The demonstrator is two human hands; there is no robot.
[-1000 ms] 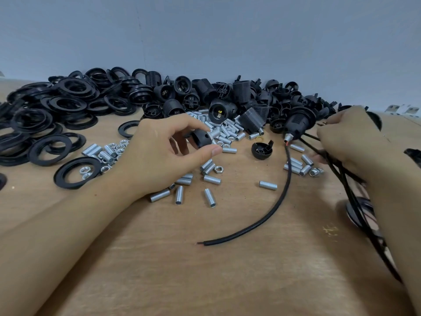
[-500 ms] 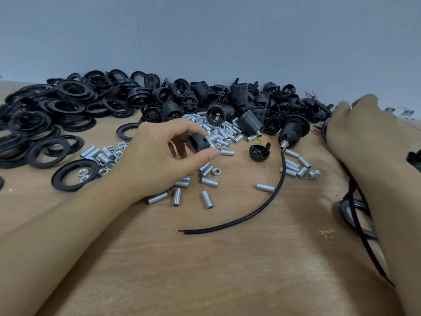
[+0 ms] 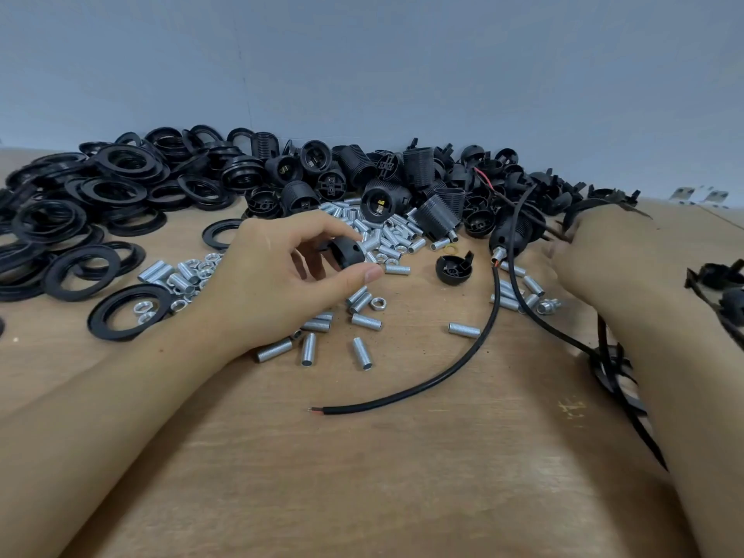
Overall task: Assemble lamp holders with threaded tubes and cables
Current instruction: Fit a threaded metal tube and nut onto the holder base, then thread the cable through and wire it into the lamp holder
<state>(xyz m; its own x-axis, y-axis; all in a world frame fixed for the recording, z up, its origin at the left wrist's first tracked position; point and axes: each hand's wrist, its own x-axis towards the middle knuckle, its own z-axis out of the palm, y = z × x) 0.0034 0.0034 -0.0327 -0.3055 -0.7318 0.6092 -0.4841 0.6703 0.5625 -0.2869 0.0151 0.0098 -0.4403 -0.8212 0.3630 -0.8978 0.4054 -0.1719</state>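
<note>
Toward the counter's (image 3: pixel 402 477) far edge, the left hand (image 3: pixel 282 283) pinches a black holder cap (image 3: pixel 346 253) between thumb and forefinger. The right hand (image 3: pixel 604 255) grips a cable (image 3: pixel 519 219); its fingers are blurred. That cable lies to the cap's right, long axis toward the far edge.

On the wooden table (image 3: pixel 402 477), the left hand (image 3: pixel 277 283) pinches a black lamp holder cap (image 3: pixel 344 253) between thumb and forefinger at about 11 o'clock from centre. Threaded tubes (image 3: pixel 364 320) lie scattered just below it toward 6 o'clock. At 3 o'clock the right hand (image 3: pixel 596 255) grips a black cable (image 3: pixel 519 275) beside an assembled lamp holder (image 3: pixel 509 231). A second cable (image 3: pixel 443 376) curves toward 6 o'clock. Black rings (image 3: pixel 100 219) are heaped at 9 o'clock.
</note>
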